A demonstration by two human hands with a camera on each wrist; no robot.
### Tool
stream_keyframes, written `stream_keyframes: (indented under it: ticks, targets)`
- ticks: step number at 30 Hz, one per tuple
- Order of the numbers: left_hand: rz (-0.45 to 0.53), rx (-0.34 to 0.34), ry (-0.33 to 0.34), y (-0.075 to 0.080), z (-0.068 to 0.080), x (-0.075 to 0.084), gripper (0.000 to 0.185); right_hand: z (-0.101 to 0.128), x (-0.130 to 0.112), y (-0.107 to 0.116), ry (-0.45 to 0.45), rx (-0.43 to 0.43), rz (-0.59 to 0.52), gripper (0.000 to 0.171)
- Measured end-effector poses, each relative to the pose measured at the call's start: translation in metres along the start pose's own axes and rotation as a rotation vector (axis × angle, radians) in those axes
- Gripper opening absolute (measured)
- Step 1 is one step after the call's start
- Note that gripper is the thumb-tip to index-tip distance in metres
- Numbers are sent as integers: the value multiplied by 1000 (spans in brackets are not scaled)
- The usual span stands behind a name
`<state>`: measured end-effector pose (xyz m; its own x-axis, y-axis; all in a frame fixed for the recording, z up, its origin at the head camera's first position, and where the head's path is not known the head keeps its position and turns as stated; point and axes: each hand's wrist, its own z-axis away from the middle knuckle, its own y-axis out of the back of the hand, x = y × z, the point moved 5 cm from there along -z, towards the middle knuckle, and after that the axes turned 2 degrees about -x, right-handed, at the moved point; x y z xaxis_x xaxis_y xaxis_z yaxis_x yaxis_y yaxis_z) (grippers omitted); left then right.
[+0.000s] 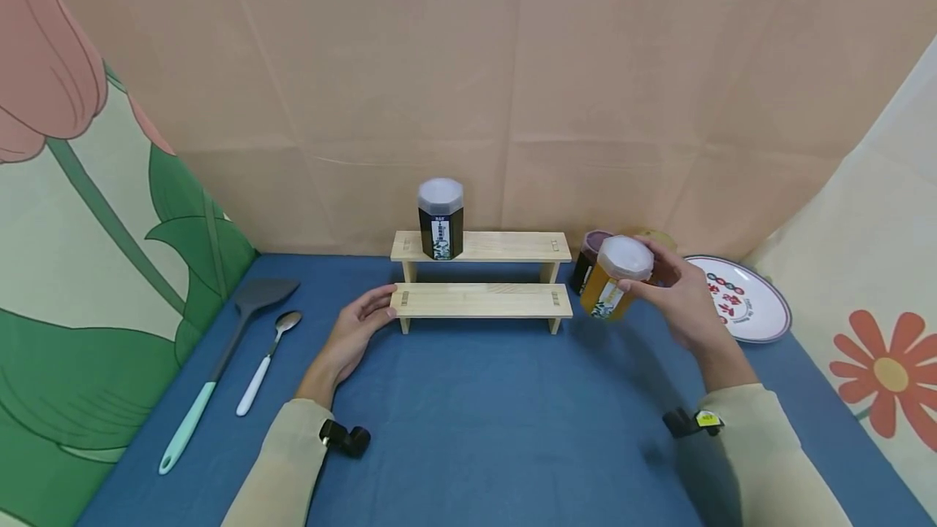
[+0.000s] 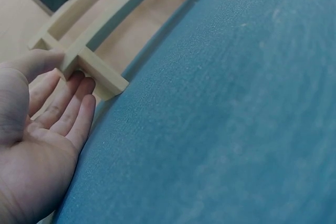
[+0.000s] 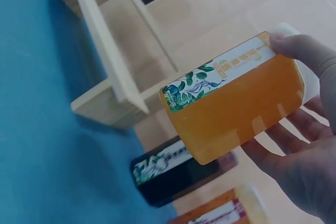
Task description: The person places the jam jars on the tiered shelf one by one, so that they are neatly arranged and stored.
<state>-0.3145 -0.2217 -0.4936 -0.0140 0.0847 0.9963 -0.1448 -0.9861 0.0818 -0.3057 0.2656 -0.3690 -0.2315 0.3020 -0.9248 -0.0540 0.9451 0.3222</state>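
My right hand (image 1: 681, 295) holds an amber-filled jar (image 1: 613, 287) with a white lid, tilted above the blue cloth to the right of a two-step wooden rack (image 1: 481, 301). In the right wrist view, the thumb lies along the labelled side of this jar (image 3: 236, 87), near its lid, with fingers underneath. At the rack's left end, my left hand (image 1: 351, 340) grips the lower step; the left wrist view has the thumb and fingers on either side of the step's end (image 2: 71, 61). A dark jar (image 1: 441, 222) with a whitish lid stands upright on the upper step, toward the left.
A purple-lidded dark jar (image 1: 588, 257) and a yellow-lidded jar (image 1: 656, 236), mostly hidden, stand behind the right hand. Farther right lies a white plate (image 1: 757, 299) with red print. A spatula (image 1: 220, 364) and a white-handled spoon (image 1: 256, 381) lie at left.
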Motion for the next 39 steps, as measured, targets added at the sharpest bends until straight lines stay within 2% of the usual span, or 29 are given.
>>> stream_keyframes:
  ticks: [7,13,24,35,39]
  targets:
    - [-3,1,-4,0,0,0,57,-17,-25,-7,27,-53,9,71]
    - [-9,3,6,0,-1,-1,57,-37,-38,-19,78,-80,-27,70]
    - [1,-6,2,0,0,-1,58,-63,-47,-46,74,-136,-71,70]
    - [7,0,15,0,0,0,58,-89,-50,-63,58,-158,-122,70]
    - [9,3,17,0,0,0,58,-98,-51,-71,80,-177,-161,70]
